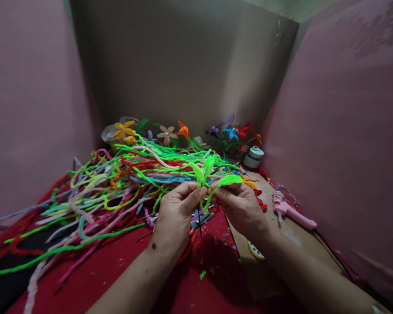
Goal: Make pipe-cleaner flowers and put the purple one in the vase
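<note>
head view: left hand (175, 213) pinches the green sprig (207, 166) by its stem, petals upward; right hand (244, 206) pinches the green leaf (229, 179) by its inner end, just right of the stem. leaf long axis: sideways, tip rightward. fingertips nearly meet; no obstruction between. scissors (197, 224) lie below, on the red cloth (131, 266). pipe cleaners (163, 160) cover its far side. glue gun (293, 213) rests along the board's (301, 244) right edge.

There are two hands, the left hand (177, 211) and the right hand (245, 209), with three green leaves (229, 180). From them, one counts one pair of scissors (195, 224) toward 7 o'clock, one glue gun (294, 212) at 3, one jar (253, 157) at 2. The fuzzy stems (160, 178) are too many for counting.
</note>
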Demonstrator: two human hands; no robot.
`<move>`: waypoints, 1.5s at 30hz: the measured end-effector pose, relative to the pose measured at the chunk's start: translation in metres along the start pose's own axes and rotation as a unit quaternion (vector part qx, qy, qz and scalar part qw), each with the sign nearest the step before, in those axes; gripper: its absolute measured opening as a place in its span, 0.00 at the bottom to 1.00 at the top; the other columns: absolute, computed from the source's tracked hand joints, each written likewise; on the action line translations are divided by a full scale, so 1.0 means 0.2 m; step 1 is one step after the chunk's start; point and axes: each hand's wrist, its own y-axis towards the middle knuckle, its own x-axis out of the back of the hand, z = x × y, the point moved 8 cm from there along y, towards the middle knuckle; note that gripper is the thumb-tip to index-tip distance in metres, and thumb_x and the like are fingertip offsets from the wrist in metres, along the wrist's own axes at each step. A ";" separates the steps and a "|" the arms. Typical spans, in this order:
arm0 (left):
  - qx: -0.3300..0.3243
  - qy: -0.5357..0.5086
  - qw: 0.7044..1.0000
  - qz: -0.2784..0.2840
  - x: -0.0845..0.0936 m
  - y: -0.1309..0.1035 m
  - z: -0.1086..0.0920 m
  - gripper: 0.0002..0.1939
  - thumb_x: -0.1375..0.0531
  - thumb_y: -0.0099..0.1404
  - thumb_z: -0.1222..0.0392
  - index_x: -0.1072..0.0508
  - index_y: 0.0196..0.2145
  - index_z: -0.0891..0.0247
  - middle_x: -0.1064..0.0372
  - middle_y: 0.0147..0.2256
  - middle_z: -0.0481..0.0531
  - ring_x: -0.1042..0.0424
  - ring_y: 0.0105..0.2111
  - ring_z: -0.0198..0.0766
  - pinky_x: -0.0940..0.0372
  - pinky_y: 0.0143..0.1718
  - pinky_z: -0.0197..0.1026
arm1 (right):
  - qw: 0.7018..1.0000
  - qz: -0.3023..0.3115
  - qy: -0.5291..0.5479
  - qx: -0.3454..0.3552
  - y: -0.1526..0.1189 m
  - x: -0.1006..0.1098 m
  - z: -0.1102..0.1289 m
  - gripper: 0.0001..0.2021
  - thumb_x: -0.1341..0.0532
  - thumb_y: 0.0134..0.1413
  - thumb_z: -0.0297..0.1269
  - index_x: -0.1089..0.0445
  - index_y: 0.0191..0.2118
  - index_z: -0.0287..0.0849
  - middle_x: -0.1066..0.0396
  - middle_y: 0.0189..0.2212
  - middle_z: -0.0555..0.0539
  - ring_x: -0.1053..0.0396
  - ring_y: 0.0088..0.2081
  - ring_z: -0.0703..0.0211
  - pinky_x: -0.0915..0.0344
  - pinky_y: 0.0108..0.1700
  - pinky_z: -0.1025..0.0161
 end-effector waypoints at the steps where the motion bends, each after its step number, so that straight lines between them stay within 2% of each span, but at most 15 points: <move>1: -0.001 0.010 1.000 -0.001 0.00 0.00 0.00 0.07 0.36 0.54 0.59 0.27 0.24 0.65 0.34 0.22 0.45 0.41 0.23 0.30 0.45 0.27 0.33 | 1.000 -0.003 0.002 0.000 0.00 0.00 0.00 0.03 0.33 0.44 0.33 0.24 0.29 0.45 0.29 0.24 0.51 0.37 0.25 0.66 0.39 0.30 0.66; 9: -0.009 0.033 0.999 -0.009 0.01 0.00 -0.01 0.07 0.36 0.53 0.59 0.27 0.22 0.64 0.37 0.20 0.43 0.45 0.21 0.29 0.48 0.24 0.33 | 0.999 -0.025 -0.045 0.015 -0.01 0.04 0.00 0.03 0.31 0.41 0.32 0.23 0.26 0.46 0.31 0.20 0.52 0.40 0.23 0.65 0.40 0.28 0.64; 19: -0.009 0.047 0.999 -0.009 0.02 0.00 0.01 0.06 0.35 0.52 0.59 0.26 0.24 0.63 0.37 0.20 0.43 0.45 0.21 0.28 0.48 0.24 0.33 | 0.986 -0.025 -0.157 0.050 -0.03 0.03 0.07 0.03 0.33 0.43 0.35 0.26 0.26 0.44 0.30 0.24 0.52 0.36 0.28 0.63 0.38 0.33 0.64; 25: -0.004 0.048 0.999 0.023 0.00 0.02 0.02 0.06 0.35 0.52 0.60 0.27 0.21 0.64 0.36 0.21 0.43 0.42 0.23 0.30 0.46 0.28 0.34 | 0.995 0.022 -0.098 0.016 -0.01 -0.01 0.06 0.03 0.32 0.42 0.35 0.25 0.27 0.45 0.29 0.25 0.51 0.34 0.30 0.62 0.36 0.37 0.61; 29: 0.018 0.034 0.999 0.032 -0.01 0.01 0.03 0.07 0.34 0.50 0.61 0.27 0.21 0.64 0.36 0.21 0.44 0.41 0.24 0.30 0.45 0.29 0.34 | 0.996 0.018 -0.093 0.003 0.00 0.01 0.07 0.03 0.32 0.39 0.33 0.25 0.25 0.45 0.30 0.23 0.53 0.35 0.27 0.64 0.36 0.34 0.63; 35: 0.031 0.031 0.998 0.038 -0.01 0.01 0.04 0.07 0.34 0.49 0.61 0.28 0.19 0.65 0.37 0.20 0.43 0.41 0.24 0.29 0.46 0.28 0.33 | 0.989 0.025 -0.141 0.026 -0.01 0.01 0.10 0.02 0.34 0.41 0.32 0.25 0.26 0.46 0.32 0.21 0.53 0.37 0.25 0.65 0.39 0.31 0.64; 45: 0.033 0.075 0.996 0.047 0.01 0.02 0.04 0.09 0.34 0.51 0.61 0.30 0.20 0.65 0.40 0.19 0.43 0.46 0.23 0.28 0.49 0.27 0.34 | 0.997 0.014 -0.079 0.007 0.00 0.02 0.04 0.04 0.32 0.39 0.33 0.27 0.25 0.43 0.31 0.22 0.53 0.38 0.24 0.67 0.40 0.29 0.67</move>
